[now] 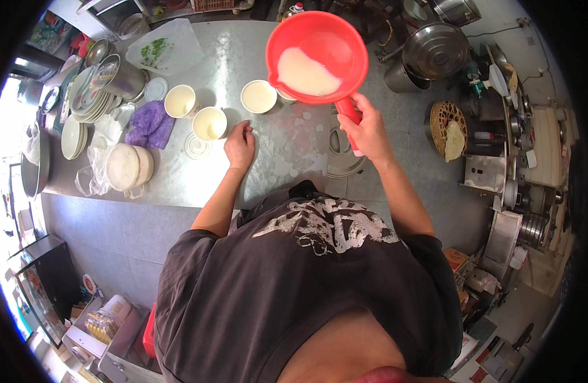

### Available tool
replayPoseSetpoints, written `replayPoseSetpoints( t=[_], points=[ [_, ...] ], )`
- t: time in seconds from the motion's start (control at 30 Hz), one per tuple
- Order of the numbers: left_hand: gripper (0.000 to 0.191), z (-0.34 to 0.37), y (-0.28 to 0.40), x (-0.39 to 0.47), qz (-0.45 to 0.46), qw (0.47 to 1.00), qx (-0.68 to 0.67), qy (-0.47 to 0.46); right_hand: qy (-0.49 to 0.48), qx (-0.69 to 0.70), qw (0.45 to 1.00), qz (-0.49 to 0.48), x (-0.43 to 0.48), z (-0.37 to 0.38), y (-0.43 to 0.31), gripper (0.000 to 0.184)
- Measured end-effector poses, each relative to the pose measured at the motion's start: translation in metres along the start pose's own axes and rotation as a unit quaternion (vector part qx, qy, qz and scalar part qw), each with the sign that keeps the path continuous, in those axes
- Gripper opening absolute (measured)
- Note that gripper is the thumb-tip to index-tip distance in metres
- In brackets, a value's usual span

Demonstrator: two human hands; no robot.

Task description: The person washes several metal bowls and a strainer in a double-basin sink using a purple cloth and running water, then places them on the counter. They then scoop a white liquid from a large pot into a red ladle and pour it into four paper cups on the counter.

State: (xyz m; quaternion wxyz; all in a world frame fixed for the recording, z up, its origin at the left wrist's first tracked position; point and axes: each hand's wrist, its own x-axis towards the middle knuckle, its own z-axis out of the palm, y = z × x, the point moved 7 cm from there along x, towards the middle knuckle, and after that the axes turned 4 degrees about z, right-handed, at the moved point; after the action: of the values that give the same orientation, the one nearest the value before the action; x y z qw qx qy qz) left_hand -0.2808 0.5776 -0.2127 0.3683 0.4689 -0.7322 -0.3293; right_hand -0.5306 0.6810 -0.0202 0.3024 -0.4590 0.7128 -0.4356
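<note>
My right hand point(370, 131) grips the handle of a red plastic dipper point(344, 45), raised over the table's right edge. Pale, milky liquid point(303, 74) lies in its bowl. Just left of the dipper stands a paper cup point(258, 97) filled near the rim with similar liquid. Another cup point(288, 99) is mostly hidden under the dipper. Loosely curled and holding nothing, my left hand point(240, 147) rests on the metal table point(270, 139). Beside it are a paper cup point(210, 123) with pale contents and a clear plastic lid point(198, 145). A further cup point(180, 101) stands behind.
Left on the table are a purple cloth point(152, 123), a lidded pale container point(126, 165), stacked plates point(73, 137) and a metal pot point(124, 79). Chopped greens lie on a plastic sheet point(184, 45). Rightward, a woven basket point(442, 117) and metal pot point(401, 79) stand lower.
</note>
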Motion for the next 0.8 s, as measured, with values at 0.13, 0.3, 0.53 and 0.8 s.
replayPoseSetpoints(
  t=[0.13, 0.3, 0.53, 0.8],
  points=[
    [0.028, 0.001, -0.004, 0.0, -0.016, 1.0, -0.007, -0.008, -0.001, -0.049, 0.998, -0.028, 0.001, 0.014, -0.004, 0.045],
    [0.031, -0.003, 0.004, -0.005, -0.03, 0.997, -0.058, -0.028, 0.025, -0.089, 0.992, -0.091, 0.005, 0.025, -0.01, 0.043],
    [0.032, -0.054, 0.039, -0.032, 0.086, 0.995, 0.049, -0.004, -0.067, 0.239, 0.963, 0.105, -0.001, 0.01, 0.013, 0.043],
    [0.074, -0.12, -0.013, -0.027, 0.014, 0.966, 0.253, 0.049, 0.034, 0.259, 0.956, 0.131, -0.038, -0.058, 0.066, 0.038]
  ],
)
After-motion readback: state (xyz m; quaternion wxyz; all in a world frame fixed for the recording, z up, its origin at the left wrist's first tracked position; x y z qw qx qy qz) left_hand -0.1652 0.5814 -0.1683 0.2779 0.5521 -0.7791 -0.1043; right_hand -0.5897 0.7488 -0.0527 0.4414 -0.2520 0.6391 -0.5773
